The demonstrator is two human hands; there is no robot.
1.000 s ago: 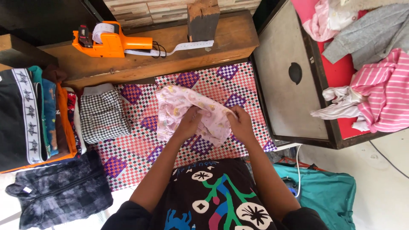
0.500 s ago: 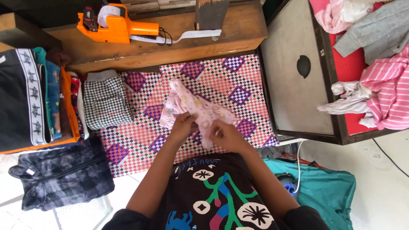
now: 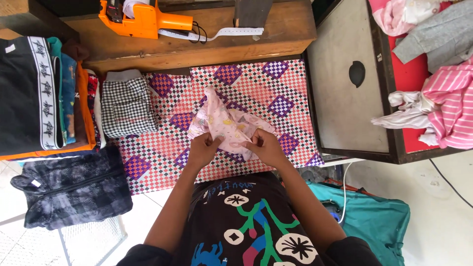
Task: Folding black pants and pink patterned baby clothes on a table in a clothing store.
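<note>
A small pink patterned garment (image 3: pixel 224 124) lies bunched on the pink, white and purple checkered cloth (image 3: pixel 276 83). My left hand (image 3: pixel 203 149) pinches its near left edge. My right hand (image 3: pixel 265 146) grips its near right edge. The far part of the garment stands up in a crumpled fold above both hands.
A folded black-and-white checked garment (image 3: pixel 127 103) lies left of the pink one. Beyond it at the far left stands a stack of folded clothes (image 3: pixel 44 93), with a dark plaid garment (image 3: pixel 74 187) below. An orange tagging gun (image 3: pixel 143 19) rests on the wooden bench. Loose clothes (image 3: pixel 438 98) fill a red-lined box at right.
My hands have drawn the pink garment toward me and gathered it from a flatter spread into a bunch. The camera has moved closer.
</note>
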